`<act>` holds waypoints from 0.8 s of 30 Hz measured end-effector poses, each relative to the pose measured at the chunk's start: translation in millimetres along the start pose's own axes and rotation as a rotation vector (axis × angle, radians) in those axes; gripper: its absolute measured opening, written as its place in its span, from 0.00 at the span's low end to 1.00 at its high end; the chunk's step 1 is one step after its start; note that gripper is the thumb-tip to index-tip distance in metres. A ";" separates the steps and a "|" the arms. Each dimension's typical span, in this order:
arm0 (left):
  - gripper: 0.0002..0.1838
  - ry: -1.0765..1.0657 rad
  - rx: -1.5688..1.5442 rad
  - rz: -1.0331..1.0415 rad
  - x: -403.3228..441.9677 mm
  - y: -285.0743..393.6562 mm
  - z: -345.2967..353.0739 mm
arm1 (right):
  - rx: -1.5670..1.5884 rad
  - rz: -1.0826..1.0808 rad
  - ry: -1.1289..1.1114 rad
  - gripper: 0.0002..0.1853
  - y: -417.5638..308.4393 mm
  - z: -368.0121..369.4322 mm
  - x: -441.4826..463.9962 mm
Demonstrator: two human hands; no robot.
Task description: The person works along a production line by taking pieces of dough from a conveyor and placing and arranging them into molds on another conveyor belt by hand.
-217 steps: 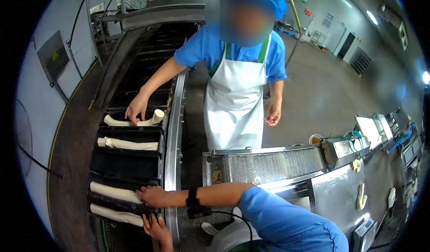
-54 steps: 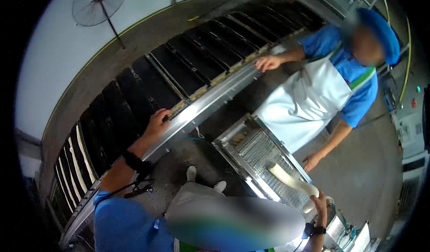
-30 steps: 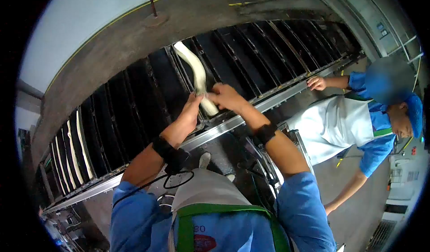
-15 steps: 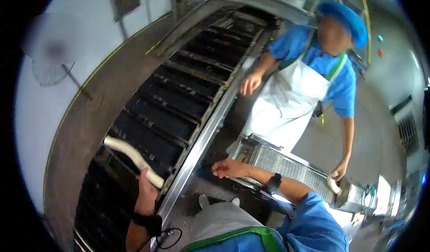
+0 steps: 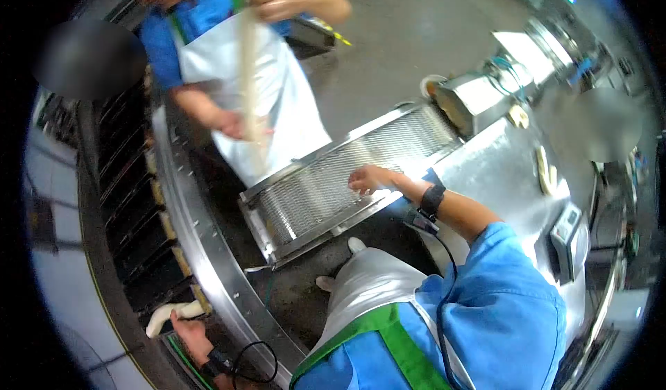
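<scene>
Low on the left, a pale rope of dough (image 5: 165, 316) lies bent across the dark slatted conveyor (image 5: 132, 230). My left hand (image 5: 191, 334) is against this dough, its fingers stretched out rather than wrapped round it. Above the wire-mesh conveyor (image 5: 298, 206) is my right hand (image 5: 370, 180), with loosely bent fingers and nothing visible in them. Across from me, a co-worker in a white apron (image 5: 277, 113) holds up a long, motion-blurred dough strip (image 5: 248, 78) between two hands.
A curved metal rail (image 5: 198, 251) edges the slatted conveyor. To the right stands a steel table (image 5: 479, 171) with dough pieces (image 5: 547, 171) and a small scale (image 5: 565, 230). A metal machine (image 5: 479, 99) sits at the mesh conveyor's far end.
My view has swung right. My right hand has moved over the mesh conveyor; my left stays by the dough. The co-worker has lifted a dough strip from the mesh conveyor's machine end.
</scene>
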State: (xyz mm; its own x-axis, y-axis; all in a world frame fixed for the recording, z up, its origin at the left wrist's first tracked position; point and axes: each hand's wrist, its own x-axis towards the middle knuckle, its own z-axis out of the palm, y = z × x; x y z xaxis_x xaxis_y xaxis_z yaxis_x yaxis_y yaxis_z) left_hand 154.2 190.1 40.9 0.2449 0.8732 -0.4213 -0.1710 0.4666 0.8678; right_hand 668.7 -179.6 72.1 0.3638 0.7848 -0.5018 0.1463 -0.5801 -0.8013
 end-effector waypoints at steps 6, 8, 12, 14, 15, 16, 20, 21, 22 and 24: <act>0.22 0.075 0.205 0.023 58.9 -0.2 6.2 | 0.054 0.113 0.399 0.13 87.3 -79.2 -42.1; 0.24 0.066 0.165 -0.047 71.1 2.8 -0.3 | 0.108 0.150 0.457 0.14 109.9 -95.9 -59.1; 0.28 0.009 0.953 0.468 78.8 0.6 -5.8 | 0.207 0.296 0.603 0.15 133.3 -124.2 -79.7; 0.27 0.067 1.298 0.542 78.8 9.4 -7.2 | 0.257 0.320 0.626 0.14 147.8 -133.8 -80.1; 0.28 0.030 1.199 0.494 84.3 9.3 -9.8 | 0.231 0.317 0.619 0.13 153.0 -139.4 -81.4; 0.28 -0.007 0.979 0.409 89.5 11.4 -10.9 | 0.198 0.335 0.667 0.14 159.1 -142.0 -80.3; 0.27 -0.101 -0.009 -0.227 125.9 22.9 -71.5 | 0.160 0.369 0.729 0.15 170.8 -152.9 -76.5; 0.25 -0.013 0.069 -0.153 101.2 24.7 -41.6 | 0.125 0.375 0.738 0.16 179.7 -156.9 -72.1; 0.23 0.035 0.090 -0.128 89.0 27.1 -33.6 | 0.121 0.371 0.731 0.16 179.0 -164.2 -66.3; 0.19 0.076 0.098 -0.114 73.3 28.6 -27.6 | -0.070 0.523 0.728 0.18 174.7 -173.8 -54.0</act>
State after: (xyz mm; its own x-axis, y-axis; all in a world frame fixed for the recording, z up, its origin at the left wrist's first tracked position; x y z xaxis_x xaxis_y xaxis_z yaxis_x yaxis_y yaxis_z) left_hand 140.9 271.3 27.6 0.1842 0.8250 -0.5343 -0.0512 0.5509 0.8330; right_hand 834.5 -361.3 15.9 0.8891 0.0974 -0.4471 -0.1551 -0.8552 -0.4946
